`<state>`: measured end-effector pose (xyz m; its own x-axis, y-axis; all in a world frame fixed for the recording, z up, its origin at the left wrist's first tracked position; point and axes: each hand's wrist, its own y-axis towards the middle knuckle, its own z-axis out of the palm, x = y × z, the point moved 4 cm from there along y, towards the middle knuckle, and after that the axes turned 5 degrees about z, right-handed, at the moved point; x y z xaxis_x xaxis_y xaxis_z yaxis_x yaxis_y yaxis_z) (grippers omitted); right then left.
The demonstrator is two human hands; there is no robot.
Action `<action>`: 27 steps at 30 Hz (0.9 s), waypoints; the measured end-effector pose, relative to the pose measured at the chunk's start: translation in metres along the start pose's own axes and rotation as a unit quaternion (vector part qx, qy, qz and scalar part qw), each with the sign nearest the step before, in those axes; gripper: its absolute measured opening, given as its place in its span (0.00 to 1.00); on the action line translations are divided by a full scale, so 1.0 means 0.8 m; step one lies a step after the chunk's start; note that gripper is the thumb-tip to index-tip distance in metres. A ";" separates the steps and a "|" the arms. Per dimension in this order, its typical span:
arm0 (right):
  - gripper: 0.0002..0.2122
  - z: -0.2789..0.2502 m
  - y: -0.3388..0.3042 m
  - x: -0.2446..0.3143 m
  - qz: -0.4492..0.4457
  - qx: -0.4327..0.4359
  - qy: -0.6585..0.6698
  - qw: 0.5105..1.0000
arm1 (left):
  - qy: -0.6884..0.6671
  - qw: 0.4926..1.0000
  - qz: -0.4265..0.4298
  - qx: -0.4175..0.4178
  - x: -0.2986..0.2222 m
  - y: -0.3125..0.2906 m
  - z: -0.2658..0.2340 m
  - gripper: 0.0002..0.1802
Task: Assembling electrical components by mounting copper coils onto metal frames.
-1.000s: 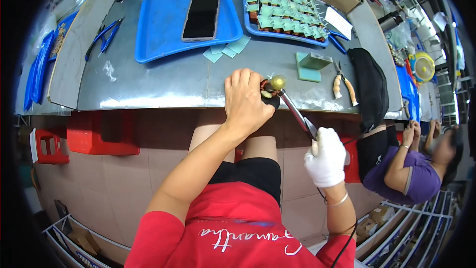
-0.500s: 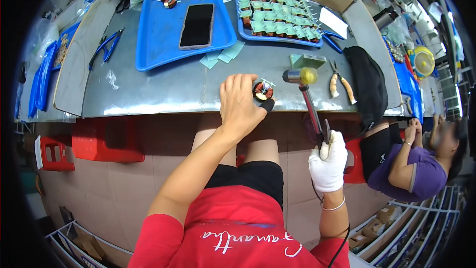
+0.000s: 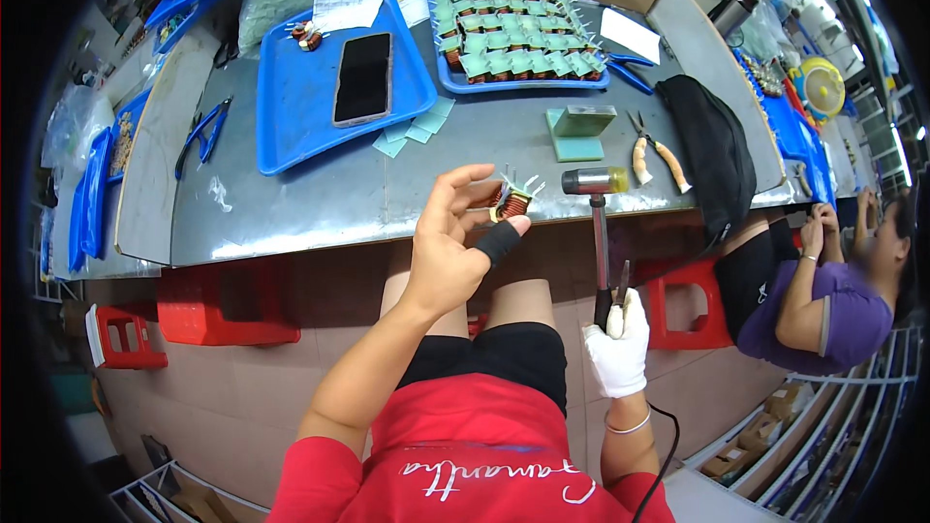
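My left hand (image 3: 448, 237) is closed on a copper-wound coil (image 3: 510, 201), pinched between the fingers and a thumb in a black sleeve. The coil is held up at the table's front edge, its metal pins pointing up and to the right. In a white glove, my right hand (image 3: 618, 347) grips a small hammer (image 3: 599, 223), with its head upright and a yellow face to the right. A dark pointed tool (image 3: 622, 283) also sticks up from that hand; its kind I cannot make out. Beyond the hammer, a green block (image 3: 581, 132) stands on the table.
A blue tray (image 3: 281, 150) holds a phone (image 3: 363, 79), paper and loose coils. Behind, another blue tray (image 3: 523, 87) carries rows of coils with green plates. Blue-handled pliers (image 3: 205, 131) lie left; pliers with wrapped handles (image 3: 659, 157) and a black pouch (image 3: 712, 155) lie right. A person (image 3: 814, 315) sits at right.
My left hand has lifted and tilted the coil, so its pins now point up and right. The hammer has become more upright in my right hand. The view has shifted slightly.
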<state>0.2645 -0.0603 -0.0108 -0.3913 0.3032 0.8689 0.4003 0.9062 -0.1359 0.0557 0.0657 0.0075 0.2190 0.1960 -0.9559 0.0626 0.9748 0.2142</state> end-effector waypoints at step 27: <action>0.14 0.037 -0.049 0.039 -0.172 0.001 -0.130 0.976 | -0.209 0.969 -0.126 0.037 -0.022 -0.025 -0.014 0.13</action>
<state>0.2118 -0.0778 0.0073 -0.6996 0.0452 0.7131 0.2073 0.9679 0.1421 0.0400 0.0442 0.0179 0.5627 -0.1227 -0.8175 0.2315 0.9727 0.0133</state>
